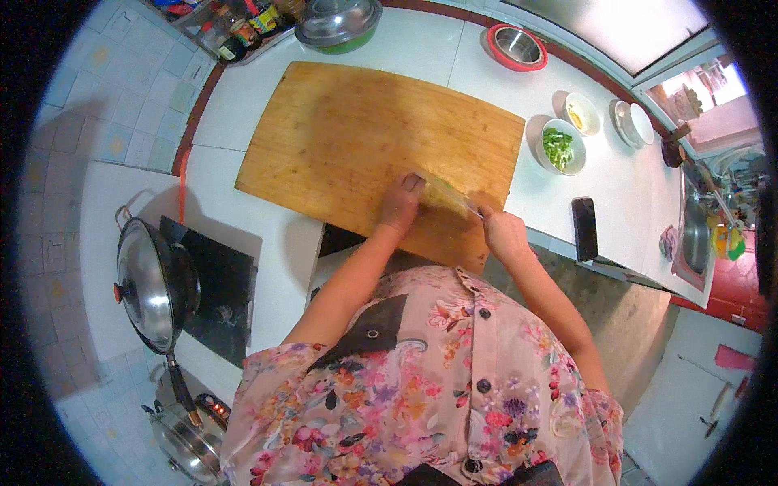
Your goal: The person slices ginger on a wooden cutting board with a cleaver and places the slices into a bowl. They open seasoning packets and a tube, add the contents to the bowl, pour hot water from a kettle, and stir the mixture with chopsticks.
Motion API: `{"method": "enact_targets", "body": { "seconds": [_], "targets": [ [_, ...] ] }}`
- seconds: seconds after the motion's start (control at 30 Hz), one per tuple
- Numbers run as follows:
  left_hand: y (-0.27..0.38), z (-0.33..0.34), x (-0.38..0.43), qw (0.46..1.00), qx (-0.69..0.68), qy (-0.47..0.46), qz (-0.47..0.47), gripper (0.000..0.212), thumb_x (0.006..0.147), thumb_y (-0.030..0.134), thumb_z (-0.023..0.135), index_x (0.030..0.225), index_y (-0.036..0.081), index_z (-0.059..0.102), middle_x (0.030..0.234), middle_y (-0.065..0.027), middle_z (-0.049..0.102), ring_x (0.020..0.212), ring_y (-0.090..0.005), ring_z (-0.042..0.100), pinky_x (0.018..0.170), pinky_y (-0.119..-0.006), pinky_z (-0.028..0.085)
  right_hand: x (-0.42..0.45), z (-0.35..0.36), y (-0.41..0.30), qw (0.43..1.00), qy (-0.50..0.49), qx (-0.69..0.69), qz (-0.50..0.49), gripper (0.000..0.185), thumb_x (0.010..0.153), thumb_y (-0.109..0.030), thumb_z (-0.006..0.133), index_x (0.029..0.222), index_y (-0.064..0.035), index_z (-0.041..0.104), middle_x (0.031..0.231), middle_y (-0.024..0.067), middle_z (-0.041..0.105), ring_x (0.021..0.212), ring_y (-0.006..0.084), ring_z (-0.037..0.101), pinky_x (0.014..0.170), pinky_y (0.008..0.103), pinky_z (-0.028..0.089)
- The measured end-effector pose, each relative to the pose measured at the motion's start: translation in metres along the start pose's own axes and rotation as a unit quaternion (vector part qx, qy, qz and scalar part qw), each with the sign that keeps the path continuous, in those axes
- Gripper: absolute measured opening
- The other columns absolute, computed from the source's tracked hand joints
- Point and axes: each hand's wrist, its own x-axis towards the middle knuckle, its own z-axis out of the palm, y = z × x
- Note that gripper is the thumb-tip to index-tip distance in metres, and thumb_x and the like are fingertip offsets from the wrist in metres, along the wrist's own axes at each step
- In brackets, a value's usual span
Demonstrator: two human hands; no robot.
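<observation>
My right hand grips the handle of a kitchen knife at the near right part of a large wooden cutting board. The broad, shiny blade slants up and left across the board, reflecting its yellow-brown wood. My left hand is low over the board with curled fingers, close to the blade's far end. Whether anything lies under those fingers is hidden. A small greenish trace shows along the blade's upper edge, too faint to name.
Right of the board are a bowl of chopped greens, a smaller bowl with yellowish bits, and a black phone. A metal bowl in a red basin stands behind. At left, a lidded wok sits by a black cooktop.
</observation>
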Motion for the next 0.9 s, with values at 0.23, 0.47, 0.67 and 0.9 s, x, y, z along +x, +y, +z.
{"method": "enact_targets", "body": {
  "seconds": [0.23, 0.47, 0.67, 0.9],
  "targets": [
    [0.002, 0.0, 0.001, 1.0, 0.012, 0.004, -0.02, 0.025, 0.071, 0.004, 0.048, 0.093, 0.003, 0.058, 0.099, -0.0113, 0.055, 0.092, -0.0294, 0.052, 0.077, -0.037, 0.046, 0.012, 0.024, 0.0, 1.0, 0.008, 0.001, 0.007, 0.016, 0.077, -0.008, 0.048, 0.09, -0.006, 0.057, 0.07, 0.0173, 0.062, 0.065, 0.0336, 0.062, 0.056, 0.0423, 0.05],
    [0.002, -0.005, -0.001, 1.0, -0.003, 0.015, -0.009, 0.025, 0.069, 0.004, 0.049, 0.093, 0.003, 0.057, 0.097, -0.0109, 0.055, 0.091, -0.0295, 0.052, 0.076, -0.037, 0.047, 0.004, -0.003, -0.007, 1.0, -0.004, -0.003, -0.006, 0.018, 0.076, -0.008, 0.049, 0.091, -0.0055, 0.058, 0.07, 0.0174, 0.062, 0.067, 0.033, 0.063, 0.056, 0.0432, 0.05],
    [0.002, 0.003, 0.001, 0.998, 0.022, 0.051, -0.003, 0.023, 0.069, 0.004, 0.049, 0.09, 0.003, 0.057, 0.097, -0.0106, 0.056, 0.093, -0.0289, 0.052, 0.076, -0.036, 0.047, 0.017, 0.026, -0.001, 1.0, -0.005, -0.011, 0.003, 0.021, 0.076, -0.009, 0.049, 0.094, -0.0077, 0.057, 0.069, 0.0165, 0.061, 0.065, 0.033, 0.061, 0.056, 0.0424, 0.048],
    [0.005, -0.002, -0.001, 0.999, 0.013, 0.031, -0.017, 0.023, 0.071, 0.005, 0.048, 0.092, 0.003, 0.057, 0.099, -0.0109, 0.055, 0.094, -0.0292, 0.052, 0.077, -0.037, 0.047, 0.007, 0.004, 0.0, 0.999, 0.043, 0.017, -0.012, 0.022, 0.075, -0.008, 0.048, 0.095, -0.0095, 0.058, 0.067, 0.0161, 0.061, 0.064, 0.0326, 0.061, 0.055, 0.0422, 0.048]
  ]
}}
